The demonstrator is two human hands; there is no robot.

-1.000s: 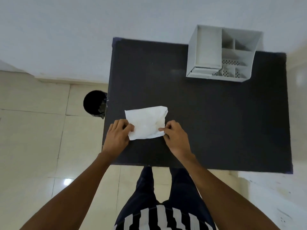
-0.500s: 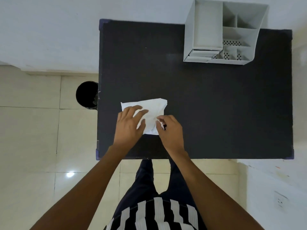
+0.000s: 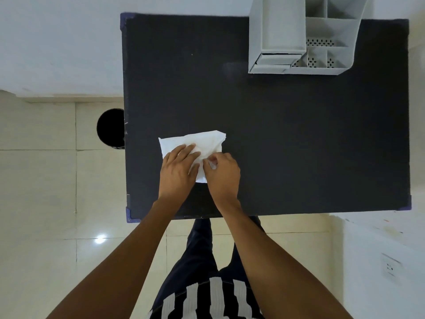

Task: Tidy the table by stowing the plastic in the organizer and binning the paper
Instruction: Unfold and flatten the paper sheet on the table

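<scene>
Both hands are working the white sheet right at the near edge of the surface (image 3: 276, 134): left hand (image 3: 178, 172) is pressing flat on it, right hand (image 3: 222, 172) is pinching its near corner. The sheet (image 3: 200, 141) is stretching sideways just past the fingers. The bin (image 3: 110, 128) is sitting on the floor off to the left hand's side, so that hand's closer; the organizer (image 3: 299, 38) is way out beyond the right.

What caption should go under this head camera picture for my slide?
Both hands, left and right, fold a white sheet on a black table, organizer behind, bin beside.
</scene>
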